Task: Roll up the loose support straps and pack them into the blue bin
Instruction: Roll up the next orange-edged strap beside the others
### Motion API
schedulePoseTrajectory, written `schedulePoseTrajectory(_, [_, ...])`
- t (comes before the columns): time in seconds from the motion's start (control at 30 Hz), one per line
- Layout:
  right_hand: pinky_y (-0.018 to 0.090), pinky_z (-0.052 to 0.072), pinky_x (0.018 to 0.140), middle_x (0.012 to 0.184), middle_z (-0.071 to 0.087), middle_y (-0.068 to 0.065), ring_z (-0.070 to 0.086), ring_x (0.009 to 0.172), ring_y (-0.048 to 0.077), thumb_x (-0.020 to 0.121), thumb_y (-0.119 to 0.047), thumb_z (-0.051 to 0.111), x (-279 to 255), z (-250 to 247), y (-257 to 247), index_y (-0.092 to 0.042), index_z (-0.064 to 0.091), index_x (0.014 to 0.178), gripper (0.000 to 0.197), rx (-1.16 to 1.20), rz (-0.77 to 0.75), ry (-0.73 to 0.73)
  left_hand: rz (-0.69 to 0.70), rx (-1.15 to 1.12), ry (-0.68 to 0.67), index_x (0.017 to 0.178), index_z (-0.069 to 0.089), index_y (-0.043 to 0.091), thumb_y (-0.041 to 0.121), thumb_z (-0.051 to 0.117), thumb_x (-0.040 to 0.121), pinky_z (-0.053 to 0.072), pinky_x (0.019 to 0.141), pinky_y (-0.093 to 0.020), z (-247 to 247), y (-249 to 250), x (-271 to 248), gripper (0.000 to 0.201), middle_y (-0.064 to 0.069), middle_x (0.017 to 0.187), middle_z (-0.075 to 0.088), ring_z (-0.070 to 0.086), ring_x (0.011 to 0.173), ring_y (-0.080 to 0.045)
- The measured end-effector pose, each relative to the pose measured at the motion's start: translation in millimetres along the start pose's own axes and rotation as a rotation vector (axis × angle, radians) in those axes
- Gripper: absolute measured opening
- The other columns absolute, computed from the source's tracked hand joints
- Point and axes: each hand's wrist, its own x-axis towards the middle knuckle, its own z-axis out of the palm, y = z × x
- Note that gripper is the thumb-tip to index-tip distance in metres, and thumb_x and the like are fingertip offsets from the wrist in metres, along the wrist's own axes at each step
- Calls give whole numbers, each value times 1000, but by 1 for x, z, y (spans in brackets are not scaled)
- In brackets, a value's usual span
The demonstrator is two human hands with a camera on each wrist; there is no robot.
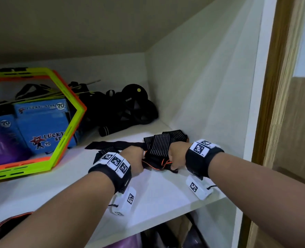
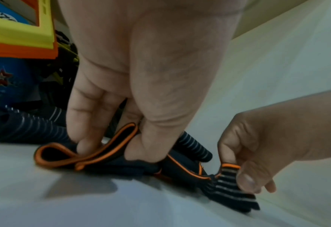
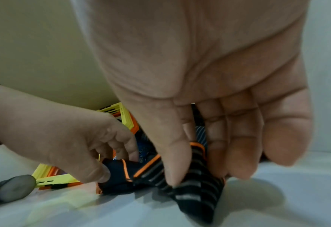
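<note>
Support strap (image 1: 161, 149), black, striped, orange-edged: on white shelf (image 1: 153, 194) near right wall. Left hand (image 1: 133, 161) fingers pinch its folded end; right hand (image 1: 176, 155) fingers pinch striped end.

Head camera: above, looking down and forward into shelf (image 1: 157, 190). 2 wrist cameras: very close, low over shelf, facing along fingers. All 3 share black orange-trimmed strap (image 2: 106, 155) between both hands.
</note>
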Motion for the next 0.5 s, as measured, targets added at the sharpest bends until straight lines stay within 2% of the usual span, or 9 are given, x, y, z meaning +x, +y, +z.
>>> schedulePoseTrajectory(0.07, [21, 39, 50, 63, 56, 0, 56, 69, 20, 79, -19, 75, 3, -6, 2, -11, 64, 78, 13, 19, -16, -21, -19, -11, -81, 99, 69, 13, 12, 66, 76, 52, 51, -25, -11, -5, 1, 23, -4, 78, 71, 67, 67, -19])
schedulePoseTrajectory(0.13, [23, 42, 54, 59, 56, -1, 54, 61, 21, 75, -21, 74, 2, -17, 5, -14, 62, 69, 15, 54, -11, -12, -27, -42, -161, 102, 69, 19, 14, 72, 72, 55, 53, -28, -20, -14, -1, 31, -5, 81, 74, 67, 62, -19])
schedulePoseTrajectory(0.2, [28, 42, 56, 55, 53, 0, 49, 54, 21, 68, -24, 72, -1, -29, 9, -14, 60, 63, 17, 118, -16, 28, -32, -44, -286, 100, 70, 27, 16, 79, 67, 52, 53, -23, -29, -22, -5, 36, -2, 83, 76, 66, 62, -16])
schedulePoseTrajectory(0.23, [29, 41, 56, 55, 52, 1, 47, 53, 22, 63, -28, 72, -2, -35, 10, -14, 60, 63, 18, 152, -33, 40, -31, -54, -358, 100, 71, 27, 20, 83, 66, 50, 54, -20, -33, -23, -6, 36, -1, 85, 77, 66, 64, -14])
schedulePoseTrajectory(0.3, [30, 41, 55, 58, 51, 3, 47, 54, 23, 56, -35, 71, -5, -42, 14, -15, 62, 63, 23, 182, -89, 52, -42, -131, -429, 101, 75, 23, 40, 84, 73, 53, 62, -21, -40, -21, -8, 34, 5, 89, 77, 71, 77, -14])
schedulePoseTrajectory(0.37, [28, 40, 53, 59, 50, 4, 46, 54, 21, 60, -35, 72, -9, -45, 16, -16, 62, 64, 23, 183, -143, 44, -53, -183, -356, 98, 74, 20, 59, 72, 80, 56, 70, -25, -44, -14, -4, 42, 7, 88, 75, 71, 82, -16])
schedulePoseTrajectory(0.43, [28, 39, 54, 60, 49, 2, 46, 55, 20, 60, -36, 72, -15, -43, 18, -18, 59, 63, 22, 180, -174, 23, -38, -149, -207, 102, 70, 20, 61, 64, 85, 50, 66, -25, -44, -4, 4, 45, 7, 86, 71, 64, 75, -13])
schedulePoseTrajectory(0.47, [30, 38, 55, 59, 48, 2, 45, 56, 20, 60, -36, 71, -18, -40, 19, -19, 57, 62, 22, 182, -183, 13, -30, -119, -152, 111, 67, 20, 60, 63, 86, 47, 68, -25, -42, 2, 9, 47, 6, 93, 69, 62, 79, -12])
schedulePoseTrajectory(0.5, [30, 37, 55, 59, 47, 2, 43, 56, 19, 60, -35, 70, -21, -38, 19, -20, 55, 62, 21, 187, -192, 8, -30, -105, -118, 121, 61, 19, 59, 65, 85, 47, 76, -26, -37, 8, 14, 54, 4, 106, 68, 62, 90, -14])
